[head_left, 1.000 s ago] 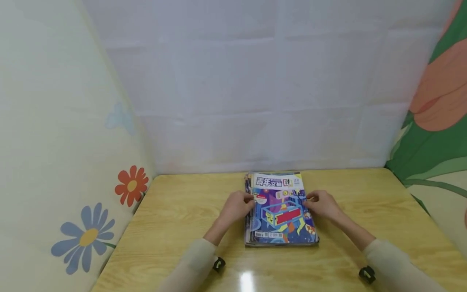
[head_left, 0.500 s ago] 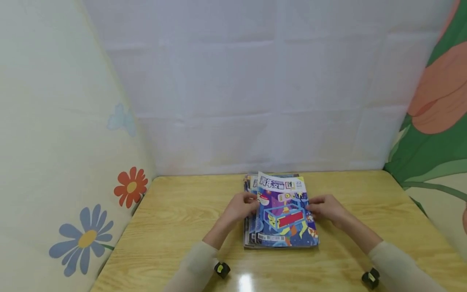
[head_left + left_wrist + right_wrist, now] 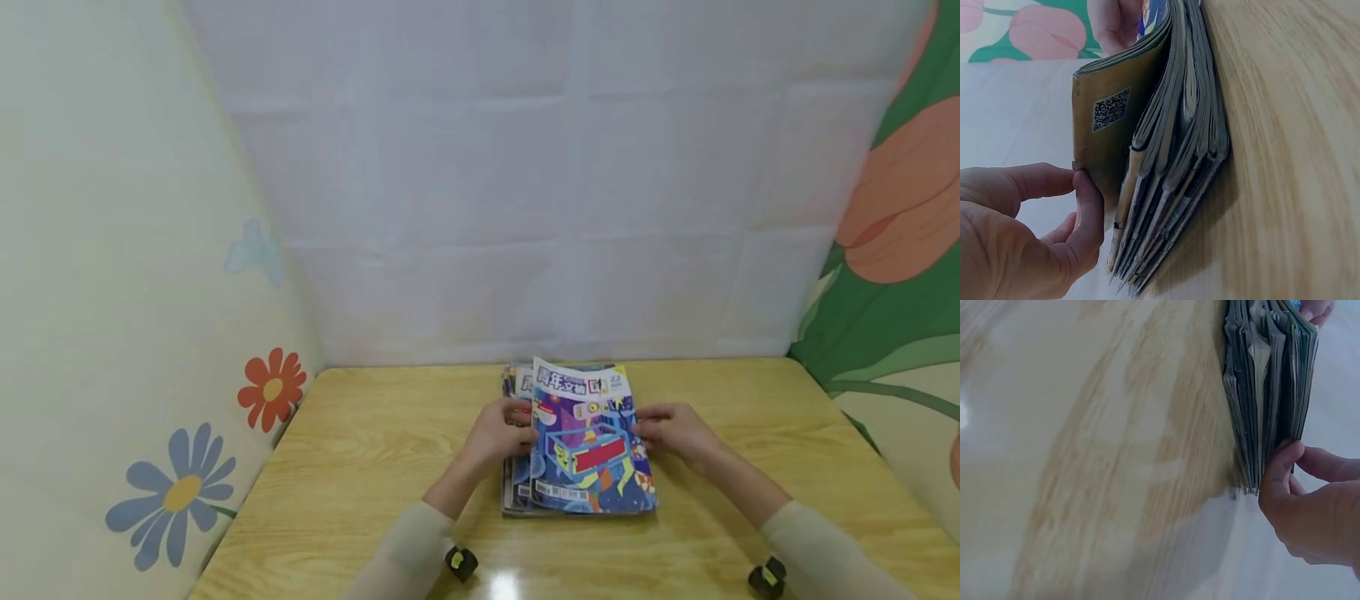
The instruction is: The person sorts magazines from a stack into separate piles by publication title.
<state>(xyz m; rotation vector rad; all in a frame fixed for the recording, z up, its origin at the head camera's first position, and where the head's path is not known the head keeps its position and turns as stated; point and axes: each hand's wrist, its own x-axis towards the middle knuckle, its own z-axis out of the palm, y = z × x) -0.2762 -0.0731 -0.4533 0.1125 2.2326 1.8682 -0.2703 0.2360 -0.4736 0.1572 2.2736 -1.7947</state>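
A purple-blue magazine (image 3: 588,454) with a white title band lies uppermost on a stack of magazines (image 3: 519,479). Its left edge is lifted off the pile. My left hand (image 3: 491,435) pinches that edge; the left wrist view shows thumb and index finger at the corner of the brownish back cover (image 3: 1099,150), with a gap above the stack (image 3: 1175,156). On the opposite side my right hand (image 3: 678,435) pinches the right edge. In the right wrist view the right hand's thumb (image 3: 1282,465) reaches in between the upper magazine and those below.
The stack stands on a light wood table (image 3: 375,450) close to its back edge. A white cloth (image 3: 465,208) hangs behind. Painted walls with flowers (image 3: 182,493) flank the table. Small black devices (image 3: 461,564) hang at both wrists.
The top magazine's left edge has come up and the magazine has shifted slightly right, uncovering another similar cover beneath. Both hands moved a little right with it.
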